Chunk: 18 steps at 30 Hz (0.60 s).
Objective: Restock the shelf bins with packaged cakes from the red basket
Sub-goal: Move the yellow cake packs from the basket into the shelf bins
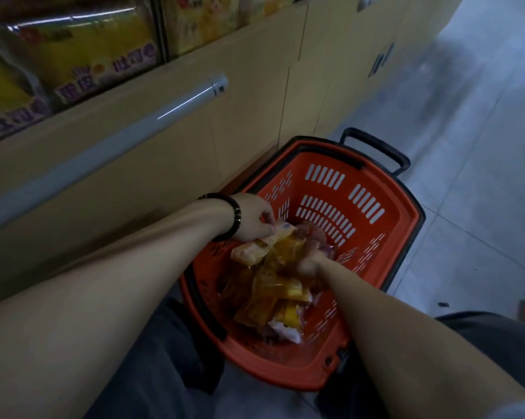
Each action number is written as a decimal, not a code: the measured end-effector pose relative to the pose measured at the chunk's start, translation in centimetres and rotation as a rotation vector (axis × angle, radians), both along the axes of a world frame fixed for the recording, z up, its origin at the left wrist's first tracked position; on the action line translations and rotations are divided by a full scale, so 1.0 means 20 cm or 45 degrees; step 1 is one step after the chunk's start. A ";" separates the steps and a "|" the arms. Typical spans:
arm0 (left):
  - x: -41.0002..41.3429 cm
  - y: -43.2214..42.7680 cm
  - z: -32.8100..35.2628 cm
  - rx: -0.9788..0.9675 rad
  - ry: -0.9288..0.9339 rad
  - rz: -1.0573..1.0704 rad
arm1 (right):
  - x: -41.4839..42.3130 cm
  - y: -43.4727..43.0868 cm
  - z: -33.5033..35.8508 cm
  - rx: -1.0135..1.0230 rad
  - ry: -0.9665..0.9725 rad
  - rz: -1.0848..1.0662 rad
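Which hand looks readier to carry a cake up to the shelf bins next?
Left. The left hand grips a yellow plastic-wrapped cake packet over the red plastic basket, on the side nearer the shelf bins. The right hand is blurred among the packets; its grip is unclear.

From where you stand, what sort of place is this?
Most likely a shop aisle: a red plastic shopping basket of yellow wrapped cakes stands on the pale tiled floor, beside a beige shelf unit displaying more yellow packets.
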<state>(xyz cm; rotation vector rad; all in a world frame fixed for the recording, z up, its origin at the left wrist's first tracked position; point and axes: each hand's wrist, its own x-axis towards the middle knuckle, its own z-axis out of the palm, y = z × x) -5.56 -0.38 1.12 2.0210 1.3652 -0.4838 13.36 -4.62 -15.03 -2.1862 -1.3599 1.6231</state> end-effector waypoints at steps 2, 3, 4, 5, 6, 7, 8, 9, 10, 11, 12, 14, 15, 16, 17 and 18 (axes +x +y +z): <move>0.00 0.01 -0.01 -0.003 -0.027 -0.015 | -0.02 -0.01 0.01 0.045 0.009 0.018; 0.00 0.02 -0.03 -0.010 -0.039 -0.001 | -0.02 -0.01 0.00 0.062 0.016 0.042; 0.00 0.02 -0.04 -0.001 -0.053 -0.009 | -0.03 -0.01 -0.01 0.089 0.016 0.050; -0.01 0.01 -0.04 -0.009 -0.060 -0.002 | -0.03 -0.01 -0.03 0.119 0.003 0.034; -0.01 0.02 -0.05 0.001 -0.064 0.007 | -0.03 -0.01 -0.06 0.147 -0.003 0.011; -0.02 0.02 -0.06 0.005 -0.064 0.010 | -0.02 0.00 -0.08 0.169 -0.014 0.006; -0.03 0.02 -0.06 0.011 -0.063 0.014 | -0.02 0.00 -0.10 0.180 -0.037 0.023; -0.04 0.02 -0.07 0.005 -0.052 0.026 | -0.01 0.01 -0.13 0.179 -0.049 0.045; -0.05 0.02 -0.07 -0.001 -0.042 0.042 | -0.01 0.02 -0.14 0.178 -0.044 0.061; -0.05 0.02 -0.08 -0.009 -0.036 0.059 | -0.01 0.03 -0.15 0.186 -0.049 0.061; -0.06 0.03 -0.09 -0.026 -0.029 0.069 | -0.01 0.02 -0.12 0.189 -0.061 0.070; -0.07 0.02 -0.08 -0.049 -0.009 0.078 | 0.00 0.03 -0.11 0.180 -0.115 0.099; -0.08 0.02 -0.08 -0.059 -0.009 0.090 | 0.01 0.03 -0.07 0.189 -0.158 0.113; -0.08 0.02 -0.08 -0.065 -0.018 0.105 | 0.01 0.03 -0.01 0.209 -0.211 0.134; -0.09 0.02 -0.09 -0.071 -0.018 0.115 | 0.02 0.03 0.05 0.248 -0.258 0.163; -0.09 0.03 -0.08 -0.074 -0.012 0.114 | 0.03 0.03 0.14 0.284 -0.298 0.205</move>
